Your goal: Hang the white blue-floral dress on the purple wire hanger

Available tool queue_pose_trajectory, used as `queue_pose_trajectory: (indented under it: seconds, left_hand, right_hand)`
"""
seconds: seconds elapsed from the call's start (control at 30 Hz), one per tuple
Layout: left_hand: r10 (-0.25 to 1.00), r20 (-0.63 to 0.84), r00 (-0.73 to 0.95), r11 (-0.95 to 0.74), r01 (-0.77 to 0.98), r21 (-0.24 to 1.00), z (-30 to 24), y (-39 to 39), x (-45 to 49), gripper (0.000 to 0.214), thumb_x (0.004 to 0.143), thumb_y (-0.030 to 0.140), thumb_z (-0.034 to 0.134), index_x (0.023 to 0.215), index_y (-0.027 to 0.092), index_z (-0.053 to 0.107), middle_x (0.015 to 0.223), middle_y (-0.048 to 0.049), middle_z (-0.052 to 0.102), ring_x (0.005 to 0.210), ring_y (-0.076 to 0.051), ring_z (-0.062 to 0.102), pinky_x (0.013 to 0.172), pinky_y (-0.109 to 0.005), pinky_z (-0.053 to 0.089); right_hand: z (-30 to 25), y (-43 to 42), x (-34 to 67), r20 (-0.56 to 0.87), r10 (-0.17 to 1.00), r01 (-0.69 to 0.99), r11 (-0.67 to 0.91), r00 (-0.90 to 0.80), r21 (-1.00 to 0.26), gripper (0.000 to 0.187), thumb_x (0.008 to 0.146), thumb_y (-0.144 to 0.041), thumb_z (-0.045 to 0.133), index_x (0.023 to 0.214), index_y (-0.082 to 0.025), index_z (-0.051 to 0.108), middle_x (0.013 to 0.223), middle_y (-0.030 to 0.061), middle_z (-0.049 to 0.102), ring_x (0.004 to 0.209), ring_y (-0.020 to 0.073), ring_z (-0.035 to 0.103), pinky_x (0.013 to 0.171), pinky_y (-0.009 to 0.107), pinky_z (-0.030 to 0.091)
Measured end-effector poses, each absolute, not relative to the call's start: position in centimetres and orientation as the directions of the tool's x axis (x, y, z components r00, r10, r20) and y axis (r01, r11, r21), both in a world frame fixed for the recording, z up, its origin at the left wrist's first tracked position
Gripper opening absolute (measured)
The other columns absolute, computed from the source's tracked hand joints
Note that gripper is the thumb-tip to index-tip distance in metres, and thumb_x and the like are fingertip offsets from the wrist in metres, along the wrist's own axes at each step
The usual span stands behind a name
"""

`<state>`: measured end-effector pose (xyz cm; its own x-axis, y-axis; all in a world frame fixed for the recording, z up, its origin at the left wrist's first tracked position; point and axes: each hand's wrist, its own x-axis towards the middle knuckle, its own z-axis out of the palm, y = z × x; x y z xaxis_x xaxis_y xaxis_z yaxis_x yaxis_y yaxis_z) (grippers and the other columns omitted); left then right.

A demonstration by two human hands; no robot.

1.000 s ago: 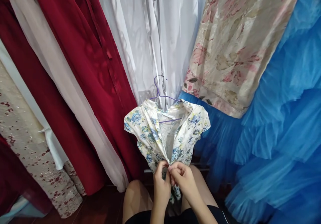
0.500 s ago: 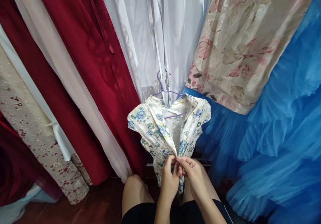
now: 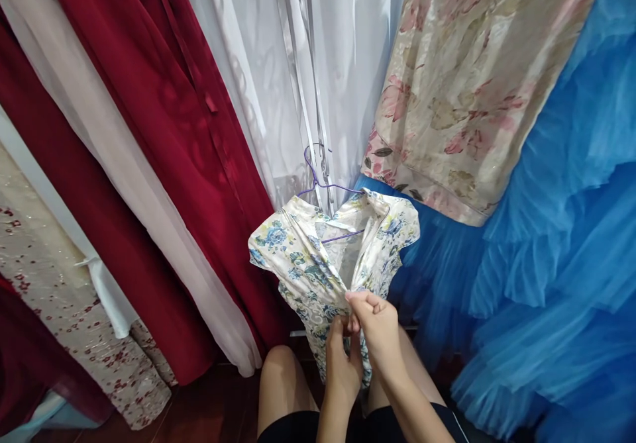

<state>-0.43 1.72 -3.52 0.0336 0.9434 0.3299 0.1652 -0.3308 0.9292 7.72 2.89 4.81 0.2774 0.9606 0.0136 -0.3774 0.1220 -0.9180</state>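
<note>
A cream dress with blue and yellow flowers (image 3: 308, 274) hangs on a thin purple hanger (image 3: 318, 181) in front of my knees. Its neckline is a deep V. My right hand (image 3: 376, 327) pinches the fabric at the bottom of that V, thumb and index finger together. Just below and to the left, my left hand (image 3: 342, 357) is curled at the dress front; its fingertips are partly hidden beside my right hand. Whatever small fastening lies between the fingers cannot be made out.
Dark red gowns (image 3: 149, 132) and a pale pink one (image 3: 99, 125) hang to the left. White fabric (image 3: 342, 65) hangs behind the hanger. On the right are a beige floral skirt (image 3: 462, 98) and blue ruffled tulle (image 3: 546, 284). My bare knees (image 3: 283, 377) flank the dress.
My right hand has risen slightly, still pinching the neckline. The left hand has dropped a little lower on the dress front. The view has shifted slightly right.
</note>
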Motion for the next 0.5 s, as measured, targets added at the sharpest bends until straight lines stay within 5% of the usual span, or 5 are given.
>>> queue_pose_trajectory:
  seconds: [0.27, 0.5]
  left_hand:
    - [0.945, 0.321, 0.064, -0.325, 0.29, 0.9, -3.9, 2.5, -0.8, 0.017, 0.096, 0.035, 0.05, 0.092, 0.02, 0.057, 0.085, -0.0071, 0.061, 0.081, -0.023, 0.057, 0.078, -0.033, 0.045]
    - [0.946, 0.308, 0.103, -0.324, 0.371, 0.87, -5.8, 2.5, -2.1, 0.012, 0.094, 0.029, 0.052, 0.087, 0.021, 0.058, 0.083, -0.0068, 0.061, 0.082, -0.024, 0.06, 0.078, -0.033, 0.045]
  right_hand:
    - [13.8, 10.3, 8.4, 0.271, 0.93, -0.361, 0.348, 0.247, -0.865, 0.027, 0.072, -0.037, 0.076, 0.061, -0.017, 0.062, 0.038, -0.0049, 0.048, 0.039, 0.0109, 0.045, 0.045, 0.025, 0.038]
    - [17.7, 12.2, 8.8, 0.318, 0.926, -0.412, 0.376, 0.204, -0.83, 0.024, 0.07, -0.032, 0.075, 0.056, -0.018, 0.061, 0.037, -0.0068, 0.045, 0.038, 0.0082, 0.042, 0.043, 0.022, 0.034]
